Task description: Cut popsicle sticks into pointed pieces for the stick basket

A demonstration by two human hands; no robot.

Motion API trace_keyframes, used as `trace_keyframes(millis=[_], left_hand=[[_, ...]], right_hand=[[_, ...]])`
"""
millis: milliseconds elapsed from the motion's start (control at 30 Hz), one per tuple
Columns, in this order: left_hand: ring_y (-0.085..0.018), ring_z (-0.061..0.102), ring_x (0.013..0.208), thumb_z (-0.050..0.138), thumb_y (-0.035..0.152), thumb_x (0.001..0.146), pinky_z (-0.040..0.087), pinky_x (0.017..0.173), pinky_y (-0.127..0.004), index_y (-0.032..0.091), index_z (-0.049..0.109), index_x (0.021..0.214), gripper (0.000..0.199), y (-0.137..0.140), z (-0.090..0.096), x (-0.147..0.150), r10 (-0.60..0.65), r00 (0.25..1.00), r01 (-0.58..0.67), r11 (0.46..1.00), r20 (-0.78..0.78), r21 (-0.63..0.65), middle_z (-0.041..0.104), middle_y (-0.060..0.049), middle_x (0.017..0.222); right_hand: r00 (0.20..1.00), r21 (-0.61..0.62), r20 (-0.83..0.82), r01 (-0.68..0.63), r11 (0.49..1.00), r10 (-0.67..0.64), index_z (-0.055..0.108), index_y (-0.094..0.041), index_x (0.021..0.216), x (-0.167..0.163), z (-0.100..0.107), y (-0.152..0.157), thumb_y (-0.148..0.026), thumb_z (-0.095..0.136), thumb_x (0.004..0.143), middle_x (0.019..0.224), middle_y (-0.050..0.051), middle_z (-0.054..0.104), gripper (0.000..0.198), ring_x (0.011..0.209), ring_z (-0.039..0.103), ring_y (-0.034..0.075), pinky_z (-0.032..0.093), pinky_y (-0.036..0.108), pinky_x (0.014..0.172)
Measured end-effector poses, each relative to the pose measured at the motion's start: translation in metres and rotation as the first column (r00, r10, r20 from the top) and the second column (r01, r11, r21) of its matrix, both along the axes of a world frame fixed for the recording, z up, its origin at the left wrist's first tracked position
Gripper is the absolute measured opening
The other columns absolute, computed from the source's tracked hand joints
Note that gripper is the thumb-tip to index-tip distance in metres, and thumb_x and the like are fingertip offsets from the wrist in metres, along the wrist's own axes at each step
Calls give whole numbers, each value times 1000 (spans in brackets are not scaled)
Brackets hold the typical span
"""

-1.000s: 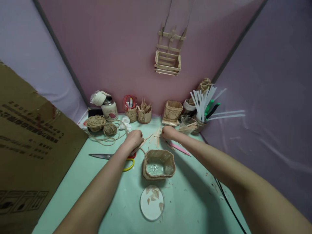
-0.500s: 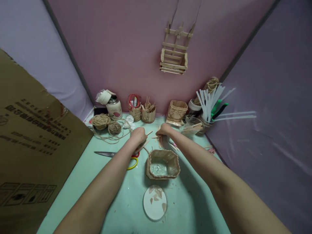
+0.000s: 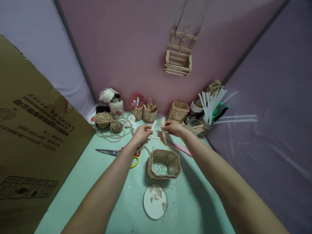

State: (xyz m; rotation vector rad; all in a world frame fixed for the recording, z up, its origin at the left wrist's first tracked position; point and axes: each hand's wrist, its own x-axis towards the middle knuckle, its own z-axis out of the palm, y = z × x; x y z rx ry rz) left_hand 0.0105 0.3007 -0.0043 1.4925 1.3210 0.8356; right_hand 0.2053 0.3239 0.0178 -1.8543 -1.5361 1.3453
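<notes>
Pinched in the fingers of my left hand [image 3: 142, 134] is a flat wooden craft stick [image 3: 153, 124], raised above the table. My right hand [image 3: 172, 127] grips a couple of upright craft sticks [image 3: 163, 130], facing the left across a small gap. Below and between the hands, loose sticks [image 3: 156, 138] lie scattered on the green tabletop. Nearer to me stands an angular basket [image 3: 149, 170] with a braided rim and a clear patterned bottom. Scissors [image 3: 107, 151] with red and yellow handles lie partly under my left forearm. A pink-handled tool [image 3: 182, 149] rests beside my right forearm.
A white round lid or dish [image 3: 155, 209] holding brown flakes lies in front. Twine balls [image 3: 103, 119], a flask [image 3: 116, 107], stick-filled cups [image 3: 150, 115] and a woven basket [image 3: 178, 111] line the back. White strips [image 3: 207, 104] jut out right; a cardboard box [image 3: 44, 130] borders the left.
Both hands have lifted from the table, each with sticks now showing in its fingers. The pink-handled tool shows more clearly. The view has shifted slightly.
</notes>
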Motion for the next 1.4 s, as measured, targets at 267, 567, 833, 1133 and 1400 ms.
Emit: trace_keyframes(millis=[267, 567, 833, 1133, 1400], left_hand=[[-11, 61, 61, 61, 21, 76, 50, 59, -23, 15, 54, 79, 10, -8, -1, 15, 6, 942, 19, 997, 335, -71, 65, -2, 72], [-15, 69, 71, 56, 18, 79, 55, 70, -30, 14, 57, 86, 7, -13, 4, 23, -137, 904, 210, 968, 405, -141, 70, -3, 74], [-19, 66, 76, 66, 29, 70, 53, 73, -32, 12, 68, 83, 22, -14, 7, 23, -200, 942, 211, 977, 269, -14, 71, -7, 82], [-19, 67, 88, 54, 41, 78, 52, 76, -30, 13, 63, 98, 36, 9, 30, -22, 39, 993, -55, 988, 109, 144, 71, -10, 95], [-23, 65, 88, 59, 28, 74, 48, 80, -33, 16, 70, 83, 18, 16, 24, -47, 74, 918, 0, 982, -389, 187, 73, -10, 89]], right_hand=[[972, 128, -235, 30, 991, 0, 56, -16, 119, -4, 9, -13, -31, 57, 91, 118, 8, 60, 31, 98, 62, 21, 53, 42, 81], [953, 217, -289, -28, 976, 92, 57, -16, 117, -16, 10, -23, -31, 57, 92, 115, 8, 61, 29, 94, 63, 20, 54, 40, 79], [981, 395, -165, -26, 918, 99, 64, -13, 90, -6, 37, -42, -25, 62, 87, 82, 1, 65, 13, 67, 61, 12, 52, 27, 62], [917, 790, -88, 302, 533, -389, 61, -16, 92, 111, 100, -56, -26, 59, 75, 82, 3, 63, 20, 72, 59, 17, 48, 31, 67], [797, 797, 179, 225, 560, -576, 64, -12, 91, 138, 65, -70, -29, 72, 59, 88, 12, 60, 37, 91, 57, 31, 43, 50, 86]])
